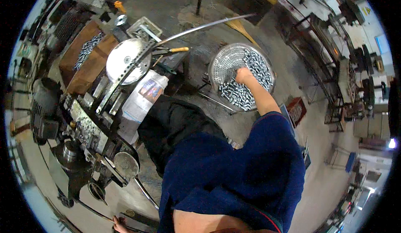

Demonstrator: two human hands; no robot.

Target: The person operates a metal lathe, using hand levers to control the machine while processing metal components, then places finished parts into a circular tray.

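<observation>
My right hand [243, 75] reaches into a round perforated metal basket [220, 61]. Its fingers are curled together at the edge of a heap of small shiny metal cylinders [240, 94]; what is between them is hidden. The pieces fill the basket's right and near side, while the perforated base shows at the far left. At the bottom left, my left hand [120, 224] is closed around a dark machine lever [94, 212]. Only part of that hand shows, close to the picture's rim.
Left of me stands a greasy machine [90, 126] with a round silver disc [121, 68], a long curved metal bar [192, 27] and a printed sheet [144, 97]. Beyond is a brown box [77, 45] holding metal pieces. A red crate [296, 111] sits right of the basket.
</observation>
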